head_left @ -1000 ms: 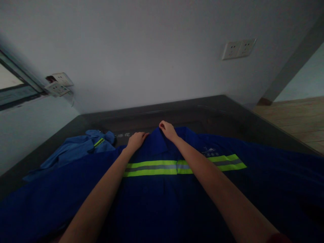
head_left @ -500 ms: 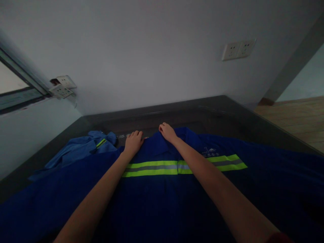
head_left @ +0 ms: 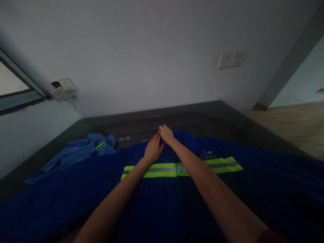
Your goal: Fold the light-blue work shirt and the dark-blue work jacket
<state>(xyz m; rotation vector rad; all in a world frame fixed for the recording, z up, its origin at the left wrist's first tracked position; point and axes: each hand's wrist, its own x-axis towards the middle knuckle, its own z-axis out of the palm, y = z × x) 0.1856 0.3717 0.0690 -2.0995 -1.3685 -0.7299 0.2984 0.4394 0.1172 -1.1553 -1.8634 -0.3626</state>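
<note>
A dark blue work jacket (head_left: 157, 199) lies spread front up, its sleeves out to both sides and a yellow-green reflective stripe (head_left: 162, 170) across the chest. My left hand (head_left: 153, 148) rests flat on the left side of its collar, fingers stretched out and the thumb apart. Just beside it, my right hand (head_left: 166, 133) is closed at the collar's upper edge, fingers pinched on the cloth. The fingertips of both hands nearly meet. White lettering (head_left: 208, 155) shows on the jacket's right chest. My forearms cover parts of the stripe.
A lighter blue garment (head_left: 83, 148) with a yellow-green strip lies crumpled at the left on the dark table (head_left: 212, 111). The table stands against a pale wall (head_left: 141, 67) with sockets (head_left: 232, 59). Wooden flooring (head_left: 288, 118) shows at the right.
My left hand has moved right, from the jacket's left shoulder edge onto the collar close to my right hand. My right hand stays at the collar. The view has shifted slightly.
</note>
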